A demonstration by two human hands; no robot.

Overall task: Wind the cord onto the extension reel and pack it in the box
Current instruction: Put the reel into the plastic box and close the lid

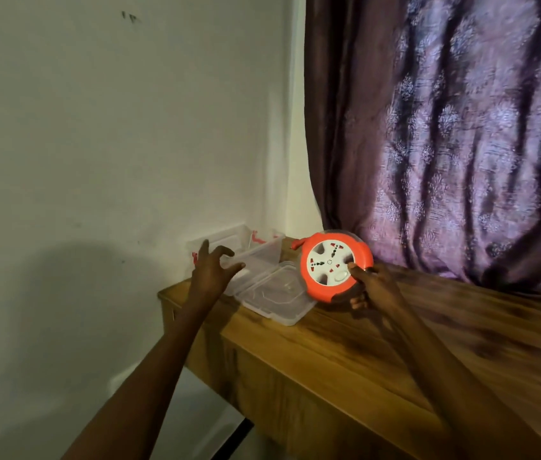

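Reaching forward, the right hand gripped the orange reel with curled fingers; the left hand hovered, fingers spread open, over the clear box.

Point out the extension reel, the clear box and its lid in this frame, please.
extension reel (330, 262): head view, on its white socket face.
clear box (262, 252): head view, on its near side wall.
lid (275, 295): head view, on its flat top, lying on the table.

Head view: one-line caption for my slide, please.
Right hand holds the orange reel beside the open clear box; left hand reaches for it.
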